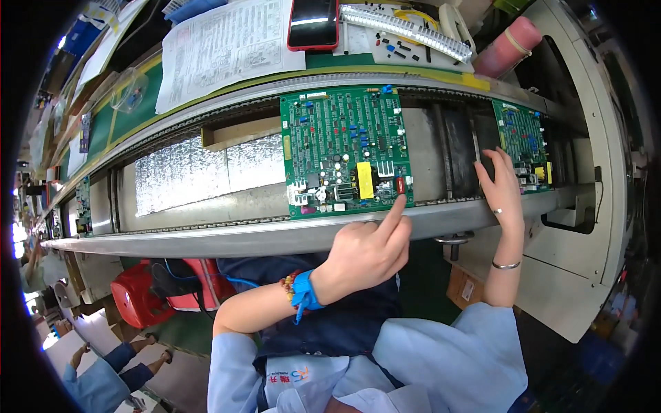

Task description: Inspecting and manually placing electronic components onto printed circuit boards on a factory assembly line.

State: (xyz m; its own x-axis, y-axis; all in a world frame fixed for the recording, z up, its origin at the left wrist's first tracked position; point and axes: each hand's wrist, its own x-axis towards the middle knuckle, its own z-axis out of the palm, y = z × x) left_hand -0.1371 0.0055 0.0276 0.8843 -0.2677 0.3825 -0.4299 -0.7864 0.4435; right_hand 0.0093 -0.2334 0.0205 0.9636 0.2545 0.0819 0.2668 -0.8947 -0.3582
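Circuit board (pixel 330 141), green and crowded with components, is lying flat across the two metal rails of a conveyor line (pixel 206 237). Behind the far rail, a green tabletop (pixel 122 125) is carrying printed sheets (pixel 227 55), with loose small parts (pixel 399 49) lying on a white surface to the right. A pale machine (pixel 530 275) is standing at the line's right end; a red stool (pixel 134 296) is standing below the near rail, and another person (pixel 103 382) in light blue is showing at lower left.

I am counting two boards near the hands, the second board (pixel 520 138) lying to the right by the machine; one red-framed phone (pixel 313 24); one pink bottle (pixel 508 47).

The left hand (pixel 372 251) is pointing its index finger at the first board's near right corner, just beside a red component; I am not making out contact. Its other fingers are curling inward, their contents hidden. The first board is lying just beyond this hand. The right hand (pixel 501 189), fingers loosely spread and visibly gripping nothing, is hovering or resting beside the second board's left edge.
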